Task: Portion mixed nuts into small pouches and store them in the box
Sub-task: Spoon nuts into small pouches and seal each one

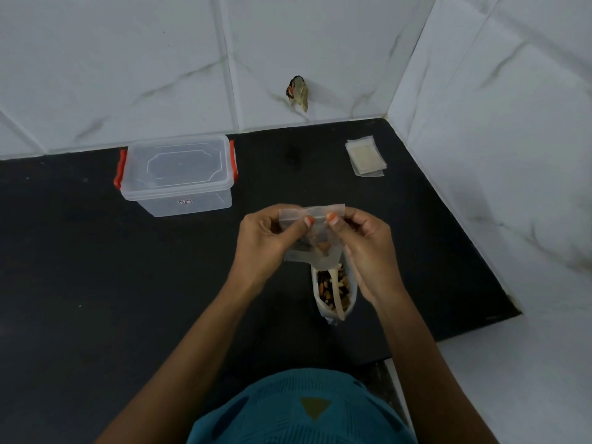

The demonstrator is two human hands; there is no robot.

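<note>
Dim, cool, even light; soft shadows; wide-angle bending at edges; slightly soft focus throughout.

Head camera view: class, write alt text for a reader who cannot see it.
The left hand and right hand pinch the top of a small clear pouch holding a few nuts, above an open bag of mixed nuts on a black counter. A lidded clear box sits back left, spare pouches back right.

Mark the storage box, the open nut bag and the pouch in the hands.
storage box (179,165), head view, on its clear lid.
nut bag (324,310), head view, on its lower white wall.
pouch (315,241), head view, on its clear front face.
</note>
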